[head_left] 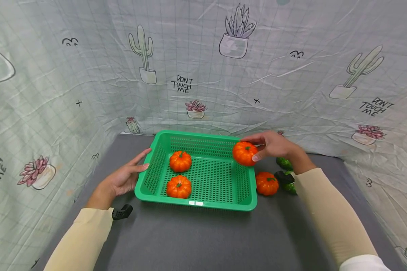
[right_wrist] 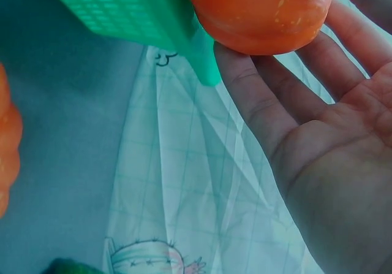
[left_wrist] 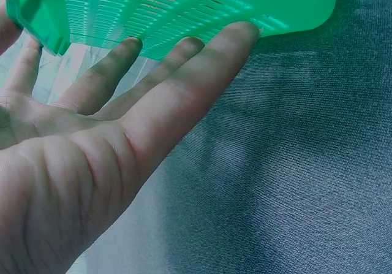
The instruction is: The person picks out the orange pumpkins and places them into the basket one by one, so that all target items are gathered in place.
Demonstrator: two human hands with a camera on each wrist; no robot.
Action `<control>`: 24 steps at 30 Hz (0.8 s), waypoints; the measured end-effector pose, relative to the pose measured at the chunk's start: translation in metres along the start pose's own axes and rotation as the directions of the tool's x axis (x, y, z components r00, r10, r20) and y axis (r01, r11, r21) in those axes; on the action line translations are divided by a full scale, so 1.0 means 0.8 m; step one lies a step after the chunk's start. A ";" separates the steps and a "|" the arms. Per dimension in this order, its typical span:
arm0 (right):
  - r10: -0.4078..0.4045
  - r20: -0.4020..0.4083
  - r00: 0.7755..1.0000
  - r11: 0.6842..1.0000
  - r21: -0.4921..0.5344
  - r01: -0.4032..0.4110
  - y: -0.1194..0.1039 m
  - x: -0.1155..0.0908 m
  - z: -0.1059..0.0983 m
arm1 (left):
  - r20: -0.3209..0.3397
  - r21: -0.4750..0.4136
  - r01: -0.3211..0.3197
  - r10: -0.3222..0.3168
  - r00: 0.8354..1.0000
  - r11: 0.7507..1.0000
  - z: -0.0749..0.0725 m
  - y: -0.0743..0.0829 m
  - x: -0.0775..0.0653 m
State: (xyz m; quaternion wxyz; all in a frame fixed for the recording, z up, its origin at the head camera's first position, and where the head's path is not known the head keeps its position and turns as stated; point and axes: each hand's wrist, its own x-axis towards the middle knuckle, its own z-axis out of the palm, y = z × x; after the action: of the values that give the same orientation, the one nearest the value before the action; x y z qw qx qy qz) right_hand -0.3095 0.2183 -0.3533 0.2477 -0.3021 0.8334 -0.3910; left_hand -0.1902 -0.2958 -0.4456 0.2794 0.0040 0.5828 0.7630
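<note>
My right hand (head_left: 273, 145) grips a small orange pumpkin (head_left: 245, 153) between thumb and fingers, over the right rim of a green plastic basket (head_left: 196, 204). In the right wrist view, the pumpkin (right_wrist: 260, 13) sits at the fingertips beside the basket wall. On the left, my left hand (head_left: 125, 178) touches the basket's side; the left wrist view shows its fingers (left_wrist: 184, 96) extended against the slotted wall. Inside the basket, towards its left end, are a pumpkin (head_left: 180, 162) at the back and another pumpkin (head_left: 178, 187) in front.
Just right of the basket, another orange pumpkin (head_left: 266, 183) rests on the dark grey table (head_left: 203, 237). Several green bumpy vegetables (head_left: 285, 163) lie beyond it, partly behind my right wrist. A printed cloth (head_left: 203, 56) hangs around the back and sides.
</note>
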 end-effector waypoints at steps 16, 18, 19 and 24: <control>0.002 0.025 1.000 1.000 0.020 -0.002 -0.017 0.026 0.021 | -0.006 -0.009 0.005 -0.005 1.000 1.000 -0.001 -0.002 0.001; -0.007 0.024 1.000 1.000 0.016 0.007 -0.017 0.029 0.023 | -0.006 -0.010 0.005 -0.005 1.000 1.000 -0.001 -0.002 0.002; -0.014 0.027 1.000 1.000 0.012 0.013 -0.016 0.031 0.025 | -0.007 -0.010 0.005 -0.005 1.000 1.000 -0.001 -0.002 0.002; -0.026 0.041 0.999 1.000 -0.004 0.026 -0.014 0.039 0.032 | -0.004 0.004 0.008 -0.008 1.000 1.000 0.000 -0.001 0.001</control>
State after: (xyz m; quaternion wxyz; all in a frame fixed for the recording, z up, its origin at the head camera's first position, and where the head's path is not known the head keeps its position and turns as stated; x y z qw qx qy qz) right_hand -0.3115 0.1778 -0.3642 0.2588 -0.3215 0.8251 -0.3859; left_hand -0.1908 -0.2957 -0.4464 0.2812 0.0006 0.5851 0.7606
